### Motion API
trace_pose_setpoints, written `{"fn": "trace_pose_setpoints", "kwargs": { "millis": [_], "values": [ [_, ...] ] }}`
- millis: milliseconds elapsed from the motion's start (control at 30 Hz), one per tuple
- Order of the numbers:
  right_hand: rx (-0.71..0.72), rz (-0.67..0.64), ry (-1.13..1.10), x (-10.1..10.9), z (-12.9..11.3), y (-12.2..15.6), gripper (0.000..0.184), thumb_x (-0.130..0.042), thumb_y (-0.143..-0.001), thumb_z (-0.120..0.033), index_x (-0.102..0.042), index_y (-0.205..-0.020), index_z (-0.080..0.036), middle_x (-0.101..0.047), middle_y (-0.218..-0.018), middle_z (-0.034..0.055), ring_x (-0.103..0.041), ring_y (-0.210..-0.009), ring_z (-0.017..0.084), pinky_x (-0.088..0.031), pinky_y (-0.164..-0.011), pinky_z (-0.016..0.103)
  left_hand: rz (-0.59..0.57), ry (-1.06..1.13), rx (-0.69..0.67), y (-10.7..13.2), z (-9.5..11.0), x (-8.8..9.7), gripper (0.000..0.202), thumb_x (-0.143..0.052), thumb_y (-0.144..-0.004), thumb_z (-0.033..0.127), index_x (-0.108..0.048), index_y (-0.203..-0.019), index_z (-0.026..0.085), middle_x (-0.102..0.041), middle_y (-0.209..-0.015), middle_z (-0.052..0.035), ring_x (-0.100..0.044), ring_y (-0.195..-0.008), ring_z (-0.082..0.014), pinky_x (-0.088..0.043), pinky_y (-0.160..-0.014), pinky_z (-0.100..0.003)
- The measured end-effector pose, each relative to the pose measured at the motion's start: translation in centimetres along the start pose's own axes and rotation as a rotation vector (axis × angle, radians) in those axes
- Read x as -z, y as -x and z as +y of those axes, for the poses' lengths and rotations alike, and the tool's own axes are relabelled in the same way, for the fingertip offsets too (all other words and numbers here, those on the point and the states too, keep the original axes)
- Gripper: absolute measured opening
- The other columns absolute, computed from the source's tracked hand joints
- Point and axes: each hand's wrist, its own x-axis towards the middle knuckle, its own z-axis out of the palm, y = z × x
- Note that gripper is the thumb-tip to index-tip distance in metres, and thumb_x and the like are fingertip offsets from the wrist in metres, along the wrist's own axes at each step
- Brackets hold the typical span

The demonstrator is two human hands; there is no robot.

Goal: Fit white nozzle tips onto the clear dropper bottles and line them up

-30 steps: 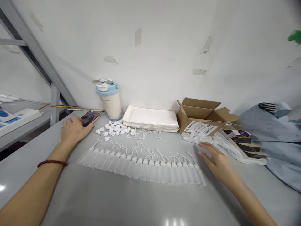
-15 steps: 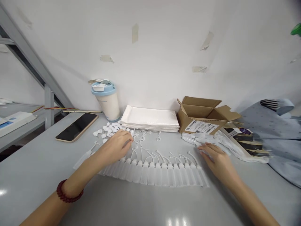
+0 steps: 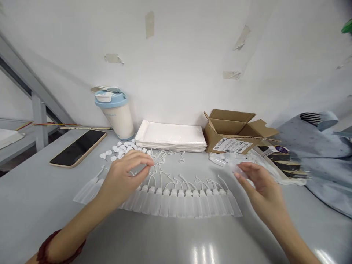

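Observation:
A row of several small clear plastic bottles (image 3: 178, 201) lies side by side on the grey table (image 3: 170, 242), each with a white tethered tip. My left hand (image 3: 121, 178) hovers over the row's left part, thumb and forefinger pinched together near the loose white tethers (image 3: 165, 161); what they hold is too small to make out. My right hand (image 3: 260, 185) is raised just right of the row, fingers curled around a small clear bottle (image 3: 234, 168). A pile of white caps (image 3: 121, 148) lies behind my left hand.
A phone (image 3: 78, 147) lies at the left, a blue-lidded cup (image 3: 115, 115) by the wall. A stack of white sheets (image 3: 172, 136), an open cardboard box (image 3: 233, 134), a clear bag of bottles (image 3: 264, 161), dark packets (image 3: 286, 163) and grey-blue cloth (image 3: 324, 154) fill the back and right.
My left hand left the phone, crossed to the tethers behind the row and lifted in a pinch. My right hand rose off the table with a clear bottle.

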Motion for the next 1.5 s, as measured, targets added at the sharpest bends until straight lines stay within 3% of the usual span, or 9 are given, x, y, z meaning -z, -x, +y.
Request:
{"fn": "trace_pose_setpoints", "kwargs": {
  "millis": [100, 267, 400, 600, 767, 1033, 1167, 1300, 1500],
  "values": [
    [-0.099, -0.193, -0.32, -1.1, -2.6, 2.4, 0.032, -0.058, -0.087, -0.044, -0.051, -0.111, -0.025, -0.069, -0.106, 0.0103, -0.072, -0.096, 0.025, -0.059, -0.082, 0.041, 0.038, 0.331, 0.015, 0.8, 2.5, -0.8, 0.013, -0.06, -0.084, 0.017, -0.068, -0.077, 0.025, -0.072, -0.083, 0.0026, -0.067, -0.091, -0.0161, -0.052, -0.087, -0.028],
    [0.038, -0.473, -0.37, -2.5, -5.9, 6.2, 0.029, -0.057, -0.09, -0.025, -0.053, -0.119, -0.028, -0.071, -0.11, 0.0058, -0.071, -0.101, 0.02, -0.059, -0.088, 0.035, -0.115, 0.778, 0.288, 2.4, 5.7, -2.6, 0.015, -0.065, -0.081, 0.014, -0.07, -0.075, 0.027, -0.072, -0.083, 0.0037, -0.068, -0.082, -0.0116, -0.054, -0.074, -0.018],
    [0.137, -0.528, -0.403, -2.4, -6.7, 7.1, 0.04, -0.064, -0.086, -0.018, -0.052, -0.122, -0.031, -0.073, -0.109, 0.0027, -0.071, -0.098, 0.018, -0.061, -0.086, 0.028, -0.228, 0.92, 0.401, 3.1, 6.1, -3.5, 0.008, -0.066, -0.08, 0.019, -0.071, -0.075, 0.024, -0.072, -0.083, -0.0002, -0.069, -0.081, -0.0145, -0.057, -0.073, -0.022],
    [0.15, -0.468, -0.5, -2.5, -6.5, 7.6, 0.045, -0.066, -0.086, -0.017, -0.053, -0.125, -0.035, -0.073, -0.108, 0.0017, -0.072, -0.093, 0.019, -0.061, -0.085, 0.03, -0.276, 0.945, 0.49, 3.3, 5.8, -3.8, 0.004, -0.069, -0.078, 0.026, -0.07, -0.076, 0.024, -0.069, -0.081, -0.0005, -0.066, -0.078, -0.0154, -0.056, -0.07, -0.026],
    [0.244, -0.468, -0.469, -2.3, -6.7, 7.3, 0.065, -0.066, -0.086, -0.014, -0.043, -0.137, -0.046, -0.071, -0.116, -0.0013, -0.071, -0.093, 0.021, -0.061, -0.083, 0.031, -0.352, 0.967, 0.518, 3.4, 6.1, -4.1, 0.004, -0.068, -0.079, 0.028, -0.068, -0.078, 0.024, -0.068, -0.079, 0.0005, -0.065, -0.076, -0.014, -0.055, -0.069, -0.024],
    [0.26, -0.523, -0.471, -1.8, -6.9, 6.6, 0.057, -0.065, -0.085, -0.011, -0.052, -0.131, -0.042, -0.073, -0.111, -0.0002, -0.07, -0.094, 0.019, -0.06, -0.079, 0.027, -0.266, 0.895, 0.342, 3.7, 6.2, -4.4, 0.013, -0.07, -0.076, 0.017, -0.068, -0.084, 0.028, -0.068, -0.081, 0.0037, -0.065, -0.078, -0.0111, -0.055, -0.073, -0.019],
    [0.015, -0.568, -0.524, -1.6, -6.8, 7.2, 0.036, -0.061, -0.09, -0.025, -0.061, -0.125, -0.035, -0.072, -0.116, 0.0047, -0.069, -0.101, 0.023, -0.059, -0.085, 0.033, -0.13, 0.62, 0.032, 4.1, 6.5, -4.8, 0.021, -0.064, -0.08, 0.009, -0.063, -0.09, 0.027, -0.069, -0.084, 0.0028, -0.067, -0.079, -0.0124, -0.056, -0.073, -0.02],
    [-0.228, -0.676, -0.57, -1.4, -6.7, 7.0, 0.034, -0.057, -0.092, -0.04, -0.062, -0.125, -0.033, -0.069, -0.12, 0.0076, -0.065, -0.109, 0.027, -0.054, -0.092, 0.042, -0.039, 0.37, -0.308, 4.7, 6.6, -5.1, 0.029, -0.053, -0.086, 0.0, -0.058, -0.104, 0.022, -0.067, -0.095, -0.005, -0.066, -0.085, -0.0159, -0.057, -0.073, -0.025],
    [-0.526, -0.881, -1.172, -1.3, -7.8, 5.5, 0.026, -0.063, -0.09, -0.033, -0.068, -0.115, -0.027, -0.074, -0.101, 0.0044, -0.068, -0.097, 0.019, -0.048, -0.093, 0.032, 0.006, 0.346, -0.312, 4.8, 7.0, -5.0, 0.028, -0.055, -0.087, 0.006, -0.055, -0.11, 0.022, -0.065, -0.101, -0.0083, -0.066, -0.091, -0.0192, -0.059, -0.076, -0.028]
  ]
}}
